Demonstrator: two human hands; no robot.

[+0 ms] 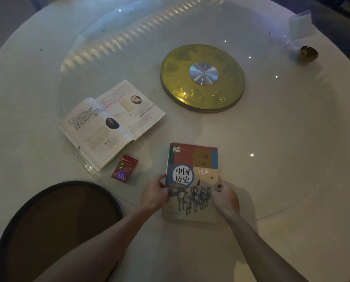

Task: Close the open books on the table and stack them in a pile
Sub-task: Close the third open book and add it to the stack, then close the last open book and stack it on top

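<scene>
A closed history textbook with horses on its cover lies flat on the white round table, near the front edge. My left hand grips its left edge and my right hand grips its right edge. Up and to the left, a second book lies open, face up, with text, highlighter marks and two oval portraits showing. It rests partly on the rim of the glass turntable.
A red cigarette pack lies between the two books. A gold disc with a silver hub marks the turntable's middle. A dark round stool seat sits at lower left. A small amber object and a clear stand are far right.
</scene>
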